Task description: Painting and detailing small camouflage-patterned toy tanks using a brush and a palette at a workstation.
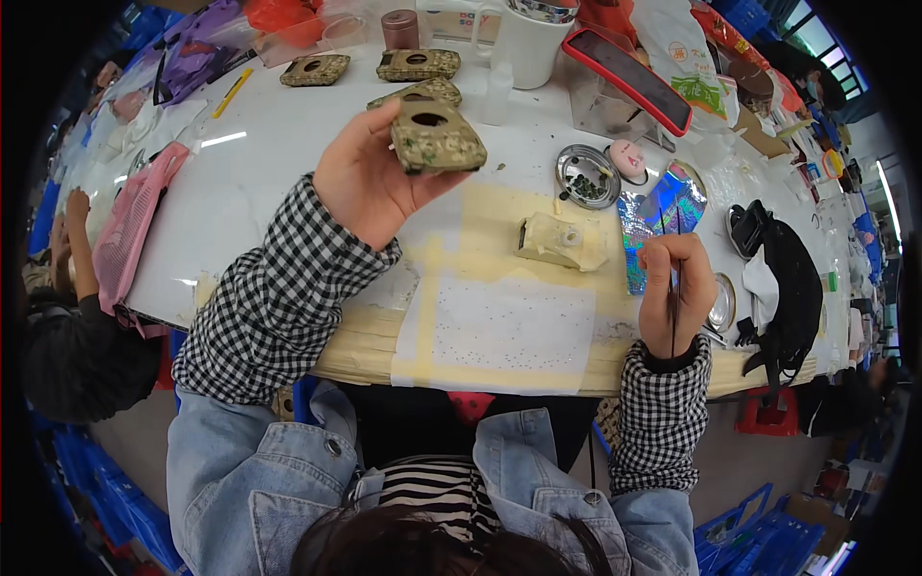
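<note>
My left hand (363, 182) is raised over the table, closed around a camouflage-patterned shell (442, 147) shaped like a toy tank hull, with a round hole in its top. Behind it on the table lie more such shells, one partly hidden (437, 88), one further back (418, 65) and one to the left (315, 70). At the right, my right hand (678, 293) grips thin dark tweezers (675, 305), tips pointing away from me. Between the hands sits a block wrapped in cream tape (565, 240). Nearer me, a white sheet (509, 336) with many tiny specks is taped down.
A round metal dish (588, 176) holds dark green bits, beside shiny holographic sheets (677, 197). Further back stand a white mug (528, 43) and a red-edged phone (629, 79). A black bag (795, 298) lies right, a pink mesh pouch (144, 226) left. Another person sits at the left.
</note>
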Demonstrator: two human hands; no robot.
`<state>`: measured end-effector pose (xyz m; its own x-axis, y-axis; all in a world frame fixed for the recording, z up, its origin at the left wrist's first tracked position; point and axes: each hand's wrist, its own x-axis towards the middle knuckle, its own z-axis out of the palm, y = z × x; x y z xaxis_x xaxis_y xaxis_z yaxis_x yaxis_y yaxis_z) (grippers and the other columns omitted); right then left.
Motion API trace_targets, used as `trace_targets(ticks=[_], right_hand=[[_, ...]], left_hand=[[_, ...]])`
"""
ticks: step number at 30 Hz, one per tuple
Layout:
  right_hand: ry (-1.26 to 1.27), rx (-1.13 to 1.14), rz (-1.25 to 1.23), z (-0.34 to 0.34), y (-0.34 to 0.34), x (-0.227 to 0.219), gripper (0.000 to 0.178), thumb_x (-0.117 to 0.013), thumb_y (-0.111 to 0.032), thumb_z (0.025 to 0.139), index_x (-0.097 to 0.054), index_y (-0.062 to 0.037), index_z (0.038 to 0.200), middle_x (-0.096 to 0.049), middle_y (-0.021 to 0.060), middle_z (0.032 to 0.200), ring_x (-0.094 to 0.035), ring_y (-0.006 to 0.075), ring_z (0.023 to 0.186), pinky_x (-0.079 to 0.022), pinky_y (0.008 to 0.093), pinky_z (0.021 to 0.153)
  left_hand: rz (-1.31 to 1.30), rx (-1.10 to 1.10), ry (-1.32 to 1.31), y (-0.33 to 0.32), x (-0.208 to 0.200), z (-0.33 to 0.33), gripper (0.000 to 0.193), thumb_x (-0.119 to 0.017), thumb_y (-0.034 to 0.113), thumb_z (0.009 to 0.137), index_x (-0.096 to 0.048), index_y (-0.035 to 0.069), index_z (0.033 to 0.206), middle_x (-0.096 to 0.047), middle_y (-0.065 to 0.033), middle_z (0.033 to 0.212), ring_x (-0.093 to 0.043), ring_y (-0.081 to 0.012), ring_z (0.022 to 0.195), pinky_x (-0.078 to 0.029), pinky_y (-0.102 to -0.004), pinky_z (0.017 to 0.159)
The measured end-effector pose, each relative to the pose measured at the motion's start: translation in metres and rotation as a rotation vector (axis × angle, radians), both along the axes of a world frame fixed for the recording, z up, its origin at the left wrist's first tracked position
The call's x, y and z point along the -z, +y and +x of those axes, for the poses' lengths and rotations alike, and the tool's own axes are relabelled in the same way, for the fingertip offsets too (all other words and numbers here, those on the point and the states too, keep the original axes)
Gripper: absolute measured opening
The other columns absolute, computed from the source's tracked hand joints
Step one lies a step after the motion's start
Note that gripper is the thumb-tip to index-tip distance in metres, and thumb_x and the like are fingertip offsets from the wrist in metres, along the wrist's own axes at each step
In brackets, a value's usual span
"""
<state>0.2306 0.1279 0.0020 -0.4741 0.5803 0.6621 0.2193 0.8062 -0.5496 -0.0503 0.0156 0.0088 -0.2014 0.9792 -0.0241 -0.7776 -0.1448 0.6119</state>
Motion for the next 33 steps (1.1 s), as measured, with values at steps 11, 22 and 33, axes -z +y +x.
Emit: trace_targets(ticks=[11, 22, 33], right_hand=[[-0.019, 0.002, 0.004, 0.0, 0.0, -0.001, 0.006, -0.059, 0.003, 0.08, -0.054, 0.001, 0.077, -0.053, 0.0069, 0.068, -0.048, 0.0139, 0.057, -0.039, 0.0244, 0.055], [-0.214, -0.132, 0.207, -0.026, -0.017, -0.043, 0.009, -0.065, -0.003, 0.076, -0.057, -0.0015, 0.079, -0.045, 0.0071, 0.068, -0.046, 0.0194, 0.06, -0.037, 0.0279, 0.055], [-0.188, 0.001, 0.281, -0.036, -0.01, -0.028, 0.016, -0.071, 0.0, 0.067, -0.063, -0.0026, 0.081, -0.055, 0.009, 0.071, -0.054, 0.024, 0.068, -0.043, 0.032, 0.06]], left_hand=[[-0.121, 0.174, -0.028, -0.006, 0.01, 0.017, 0.048, -0.03, 0.033, 0.096, -0.032, 0.0, 0.131, -0.043, -0.0239, 0.129, -0.052, -0.0316, 0.112, -0.049, -0.0422, 0.091], [-0.104, 0.173, -0.052, -0.002, 0.0, 0.039, 0.044, -0.032, 0.032, 0.097, -0.033, 0.002, 0.13, -0.044, -0.0183, 0.127, -0.049, -0.0304, 0.115, -0.047, -0.0418, 0.093], [-0.073, 0.165, -0.134, -0.006, 0.018, 0.027, 0.043, -0.03, 0.031, 0.098, -0.035, 0.0, 0.127, -0.047, -0.0209, 0.123, -0.052, -0.0303, 0.112, -0.049, -0.0399, 0.092]])
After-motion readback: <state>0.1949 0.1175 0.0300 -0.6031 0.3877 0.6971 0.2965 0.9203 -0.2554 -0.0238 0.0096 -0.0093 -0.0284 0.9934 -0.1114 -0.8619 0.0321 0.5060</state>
